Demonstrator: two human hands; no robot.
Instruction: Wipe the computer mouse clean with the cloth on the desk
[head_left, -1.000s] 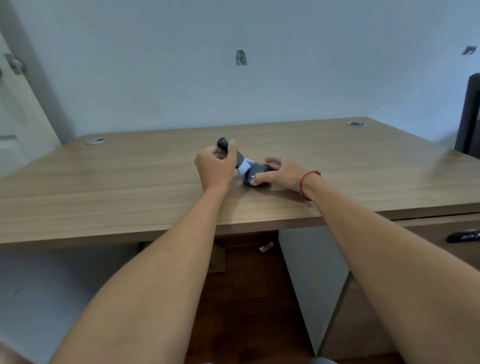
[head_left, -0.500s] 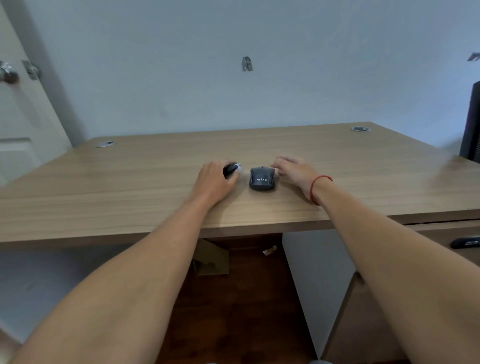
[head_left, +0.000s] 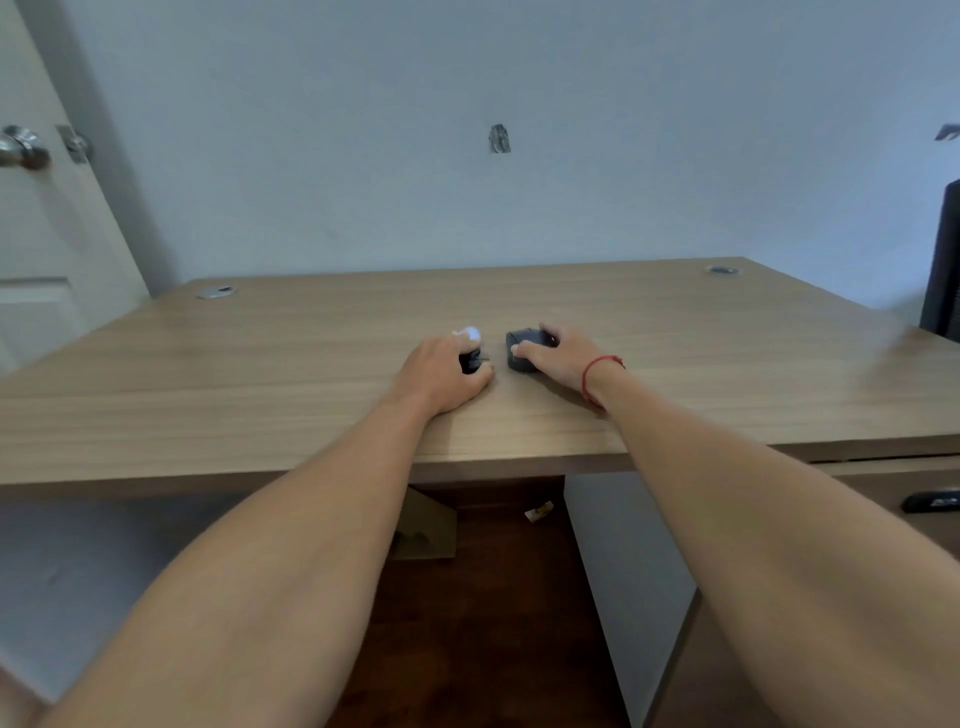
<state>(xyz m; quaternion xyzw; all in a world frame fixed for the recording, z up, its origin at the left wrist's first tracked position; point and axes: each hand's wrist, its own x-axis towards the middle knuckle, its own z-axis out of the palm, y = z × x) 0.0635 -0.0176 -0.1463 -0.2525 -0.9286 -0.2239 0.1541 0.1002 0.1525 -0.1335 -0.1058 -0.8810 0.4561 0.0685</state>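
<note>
the right hand (head_left: 558, 358) lies over the dark mouse (head_left: 521, 353) on the desk (head_left: 260, 374), fingers curled around it, while just beside it the left hand (head_left: 441, 376) pinches a bunched dark-and-white cloth (head_left: 470, 353).

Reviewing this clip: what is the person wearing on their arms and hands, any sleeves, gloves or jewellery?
Both forearms are bare, with no sleeves in view and no gloves. The left hand shows no rings or bands. The right hand has a thin red string bracelet around the wrist.
</note>
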